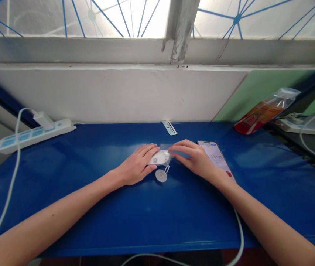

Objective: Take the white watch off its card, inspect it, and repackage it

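Note:
A small white packet [159,159] with a printed square code lies at the middle of the blue table, with what looks like clear film around it. From the left, my left hand [137,165] grips the packet, fingers over its top edge and thumb along the lower one. The bent fingers of my right hand [192,156] pinch the packet's right end. Just below sits a round, whitish translucent disc [161,176] with a small loop, close to my left thumb. Whether the disc is joined to the packet, I cannot tell.
A lit phone [217,157] lies beside my right wrist, a cable running near it. Behind is a small printed card [170,128]. A white power strip [38,136] with a plug stands at left; a red-labelled bottle [265,112] leans at right. The blue table [146,218] meets the wall.

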Available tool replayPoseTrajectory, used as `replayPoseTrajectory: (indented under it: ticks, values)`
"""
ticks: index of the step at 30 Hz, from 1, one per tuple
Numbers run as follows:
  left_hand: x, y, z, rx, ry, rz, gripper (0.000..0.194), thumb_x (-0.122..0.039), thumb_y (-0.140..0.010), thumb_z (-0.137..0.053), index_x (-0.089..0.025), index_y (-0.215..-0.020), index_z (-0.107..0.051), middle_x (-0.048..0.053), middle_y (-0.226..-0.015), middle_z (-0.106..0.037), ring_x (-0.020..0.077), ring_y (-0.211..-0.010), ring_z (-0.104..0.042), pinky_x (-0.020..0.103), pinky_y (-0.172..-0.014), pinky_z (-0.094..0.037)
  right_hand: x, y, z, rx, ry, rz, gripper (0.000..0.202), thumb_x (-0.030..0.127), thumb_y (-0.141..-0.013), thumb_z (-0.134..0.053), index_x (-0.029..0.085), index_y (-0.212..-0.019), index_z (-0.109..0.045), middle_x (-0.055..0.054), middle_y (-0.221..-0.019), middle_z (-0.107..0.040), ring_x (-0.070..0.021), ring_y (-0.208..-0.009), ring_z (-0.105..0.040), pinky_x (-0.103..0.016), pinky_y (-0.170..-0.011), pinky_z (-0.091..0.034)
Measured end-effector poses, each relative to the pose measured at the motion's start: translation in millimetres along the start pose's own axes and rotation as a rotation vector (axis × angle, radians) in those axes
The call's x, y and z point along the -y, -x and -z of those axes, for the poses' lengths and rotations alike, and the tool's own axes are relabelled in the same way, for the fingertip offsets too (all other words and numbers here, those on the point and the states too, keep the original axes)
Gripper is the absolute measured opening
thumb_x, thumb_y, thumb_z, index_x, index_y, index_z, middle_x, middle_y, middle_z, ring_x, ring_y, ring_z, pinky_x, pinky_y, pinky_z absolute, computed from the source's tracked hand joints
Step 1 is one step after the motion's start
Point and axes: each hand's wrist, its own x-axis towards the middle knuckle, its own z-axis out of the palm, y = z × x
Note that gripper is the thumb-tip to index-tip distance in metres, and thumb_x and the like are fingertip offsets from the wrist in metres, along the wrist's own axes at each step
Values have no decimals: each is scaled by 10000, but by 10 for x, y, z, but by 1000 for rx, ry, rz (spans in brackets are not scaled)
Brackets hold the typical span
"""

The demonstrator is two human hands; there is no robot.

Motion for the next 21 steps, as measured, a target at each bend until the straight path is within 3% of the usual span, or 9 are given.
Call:
replayPoseTrajectory:
  ticks: [4, 7, 12, 17, 21]
  values:
    - [11, 15, 15, -58, 72, 34, 495, -364, -1016, -307, -135, -1455, -305, 161, -1486, -403, 249, -1395, -356, 448, -1162, -304, 63, -12, 97, -83, -33, -33, 153, 343, -922, -587, 260, -977, -703, -61, -1011, -712, -230, -931, -677, -386, -847, -557]
    - [32, 27, 22, -126, 148, 73, 471, -283, -1000, -293, -171, -1458, -300, 139, -1472, -425, 250, -1373, -392, 457, -1149, -326, 79, -28, 100, -185, -137, -148, 146, 360, -908, -602, 250, -954, -689, -63, -1047, -720, -244, -959, -685, -418, -887, -552]
    - [54, 31, 5, -214, 196, 98, 599, -308, -963, -409, -195, -1503, -177, 160, -1466, -412, 276, -1334, -442, 481, -1115, -364, 53, -79, 20, -321, -411, -365, 183, 383, -833, -690, 226, -928, -688, -50, -899, -746, -224, -794, -709, -395, -744, -597]
    - [43, 19, -14, -162, 101, 67, 963, -418, -826, -639, -210, -1537, -23, 179, -1569, -216, 342, -1407, -323, 516, -1132, -327, 27, -121, -87, -191, -633, -481, 309, 408, -825, -670, 211, -1061, -646, -33, -792, -729, -203, -715, -695, -357, -630, -592]
    - [42, -1, -6, -96, 29, 29, 1035, -487, -768, -710, -189, -1539, -87, 174, -1587, -193, 338, -1455, -220, 497, -1165, -274, -2, -104, -197, -31, -696, -512, 336, 379, -859, -613, 188, -1135, -611, -64, -878, -732, -213, -796, -703, -378, -683, -600]
